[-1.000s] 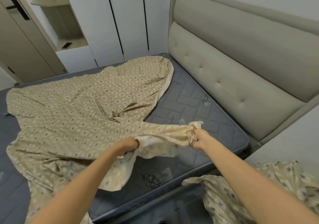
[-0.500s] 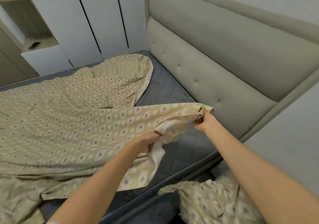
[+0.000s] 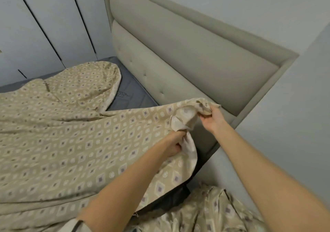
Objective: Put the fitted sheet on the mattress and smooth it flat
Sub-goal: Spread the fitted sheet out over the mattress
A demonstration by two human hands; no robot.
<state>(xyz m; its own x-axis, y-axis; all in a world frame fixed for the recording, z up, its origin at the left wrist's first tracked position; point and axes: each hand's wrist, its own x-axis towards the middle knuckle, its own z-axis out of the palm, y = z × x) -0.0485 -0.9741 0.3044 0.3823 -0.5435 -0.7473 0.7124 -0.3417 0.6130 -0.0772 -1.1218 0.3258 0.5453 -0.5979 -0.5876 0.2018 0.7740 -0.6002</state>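
Observation:
A beige fitted sheet [image 3: 71, 142] with a diamond pattern lies spread and wrinkled over most of the dark grey mattress [image 3: 132, 95]. Its near corner is lifted close to the headboard. My right hand [image 3: 213, 119] grips the bunched corner of the sheet from the right. My left hand [image 3: 174, 145] grips the sheet's edge just below and left of that corner, with a pale flap hanging past it. A strip of bare mattress shows along the headboard, and the near mattress corner is hidden under the cloth.
A padded beige headboard [image 3: 178, 56] runs along the right side of the bed against a pale wall [image 3: 294, 115]. White wardrobe doors [image 3: 53, 26] stand behind the bed. Another patterned cloth [image 3: 205, 212] lies heaped on the floor at the bottom right.
Both hands have carried the sheet corner to the right, toward the headboard end of the mattress. The sheet now covers much more of the grey mattress.

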